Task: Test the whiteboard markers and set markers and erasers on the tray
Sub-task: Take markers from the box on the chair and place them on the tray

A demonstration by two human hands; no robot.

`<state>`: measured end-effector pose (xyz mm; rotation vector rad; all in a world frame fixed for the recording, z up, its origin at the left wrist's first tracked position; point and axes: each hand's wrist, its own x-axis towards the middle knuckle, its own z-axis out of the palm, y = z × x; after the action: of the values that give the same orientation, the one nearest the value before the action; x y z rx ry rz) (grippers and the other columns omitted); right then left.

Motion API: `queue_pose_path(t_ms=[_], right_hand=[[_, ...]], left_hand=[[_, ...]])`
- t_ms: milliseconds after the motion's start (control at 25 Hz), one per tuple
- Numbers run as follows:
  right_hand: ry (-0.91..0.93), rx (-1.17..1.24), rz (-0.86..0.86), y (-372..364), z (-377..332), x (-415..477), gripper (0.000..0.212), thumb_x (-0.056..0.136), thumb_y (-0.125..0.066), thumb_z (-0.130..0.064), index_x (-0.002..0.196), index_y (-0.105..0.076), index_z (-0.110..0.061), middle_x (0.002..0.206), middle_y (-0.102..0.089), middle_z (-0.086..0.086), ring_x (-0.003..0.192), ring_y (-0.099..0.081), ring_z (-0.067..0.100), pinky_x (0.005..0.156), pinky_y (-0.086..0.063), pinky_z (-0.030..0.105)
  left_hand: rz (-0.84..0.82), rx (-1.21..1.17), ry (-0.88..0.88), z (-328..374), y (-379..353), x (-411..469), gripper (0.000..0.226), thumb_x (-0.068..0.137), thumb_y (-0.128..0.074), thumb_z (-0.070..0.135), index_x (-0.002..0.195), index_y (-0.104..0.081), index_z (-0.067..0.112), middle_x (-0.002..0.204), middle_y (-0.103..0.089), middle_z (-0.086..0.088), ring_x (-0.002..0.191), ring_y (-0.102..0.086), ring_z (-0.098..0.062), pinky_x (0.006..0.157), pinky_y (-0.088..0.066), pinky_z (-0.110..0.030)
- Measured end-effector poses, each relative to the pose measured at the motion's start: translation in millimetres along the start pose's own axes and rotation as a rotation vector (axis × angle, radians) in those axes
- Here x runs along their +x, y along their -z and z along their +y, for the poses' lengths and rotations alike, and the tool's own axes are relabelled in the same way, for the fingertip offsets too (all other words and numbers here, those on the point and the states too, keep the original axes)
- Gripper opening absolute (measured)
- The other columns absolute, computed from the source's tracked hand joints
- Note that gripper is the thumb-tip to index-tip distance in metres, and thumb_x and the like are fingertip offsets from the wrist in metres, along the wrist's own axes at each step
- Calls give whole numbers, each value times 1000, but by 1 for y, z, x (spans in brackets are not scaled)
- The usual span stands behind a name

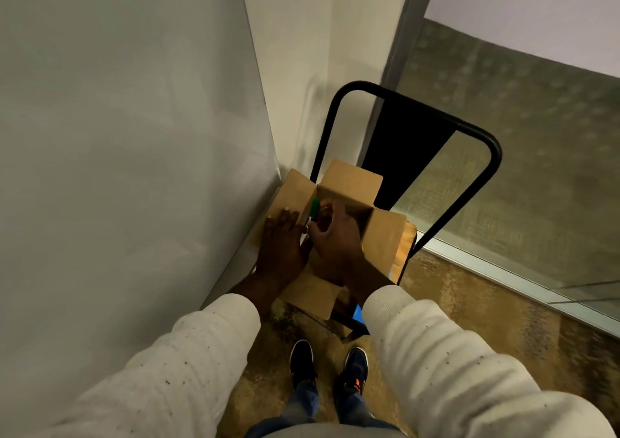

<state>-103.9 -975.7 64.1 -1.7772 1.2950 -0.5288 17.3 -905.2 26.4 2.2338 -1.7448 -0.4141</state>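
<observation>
The right hand (335,236) grips the green-capped marker (314,208), cap toward twelve o'clock; the left hand (280,246) lies flat on the cardboard box flap (295,186) at its nine o'clock.

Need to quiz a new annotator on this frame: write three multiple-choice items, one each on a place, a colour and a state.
1. The left hand rests on:
A. a flap of the cardboard box
B. the floor
C. a shoe

2. The cap of the marker is:
A. red
B. green
C. black

3. The cardboard box is:
A. taped shut
B. open, flaps spread
C. crushed flat

Answers:
1 A: its straight fingers lie flat on the left flap.
2 B: a green cap shows above the right hand that holds the marker.
3 B: the flaps fold outward.
</observation>
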Motion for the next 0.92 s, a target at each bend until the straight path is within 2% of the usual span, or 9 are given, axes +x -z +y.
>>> queue_pose_path(t_ms=[80,160,240,280,360,480,720,800,920], right_hand=[[31,46,-23,3,-1,-6,33,91,-65,-30,119,-47,-29,104,-64,-6,86,-62,5,71,-53,22],[52,12,-48,4,3,-11,43,93,-58,-37,132,-41,-31,124,-59,0,109,-59,17,93,-52,35],[111,-178,-89,5,12,-13,66,94,-48,-44,152,-25,-23,154,-35,3,139,-35,22,115,-29,37],[145,-285,-103,5,17,-13,73,94,-43,-48,155,-17,-18,161,-20,4,147,-19,21,120,-18,38],[146,-423,-131,1,28,-11,76,98,-38,-50,157,-5,-15,165,1,3,151,1,20,123,-7,43],[54,-503,-162,-10,39,-6,77,100,-37,-50,156,2,-15,164,10,8,150,7,25,122,-4,46],[-199,-603,-324,-38,52,15,95,91,-44,-64,155,-5,-7,161,10,20,148,6,40,119,-17,54],[-208,-702,-380,-46,59,25,89,90,-44,-64,153,-21,-6,160,-3,24,146,-1,46,116,-23,56],[-278,-720,-449,-50,59,40,68,93,-55,-43,144,-36,-3,149,-31,28,138,-30,44,109,-37,51]], left_hand=[[34,-50,28,7,2,0,58,95,-29,50,136,-52,16,150,-43,-6,147,-21,-24,121,-4,-48],[48,-78,63,10,3,0,60,96,-27,50,137,-51,14,147,-46,-7,146,-23,-26,120,-7,-49],[58,-74,94,6,3,-2,64,98,-24,54,139,-48,11,146,-48,-9,145,-25,-27,120,-10,-50],[62,-70,104,2,2,-3,62,99,-27,53,140,-46,10,145,-48,-11,145,-25,-28,120,-12,-49],[50,-77,122,-5,2,-6,56,101,-36,46,141,-43,8,146,-46,-13,145,-25,-28,120,-15,-47],[35,-84,137,-12,3,-10,53,100,-42,42,141,-43,8,146,-46,-14,144,-27,-30,117,-24,-48],[7,-117,144,-17,2,-15,55,100,-43,42,144,-40,9,148,-43,-13,142,-31,-29,116,-27,-45],[17,-134,128,-18,1,-16,55,100,-45,42,143,-42,8,147,-45,-13,141,-32,-29,115,-30,-46],[16,-148,121,-24,-3,-15,55,99,-44,44,140,-46,7,144,-48,-13,139,-36,-28,113,-33,-48]])
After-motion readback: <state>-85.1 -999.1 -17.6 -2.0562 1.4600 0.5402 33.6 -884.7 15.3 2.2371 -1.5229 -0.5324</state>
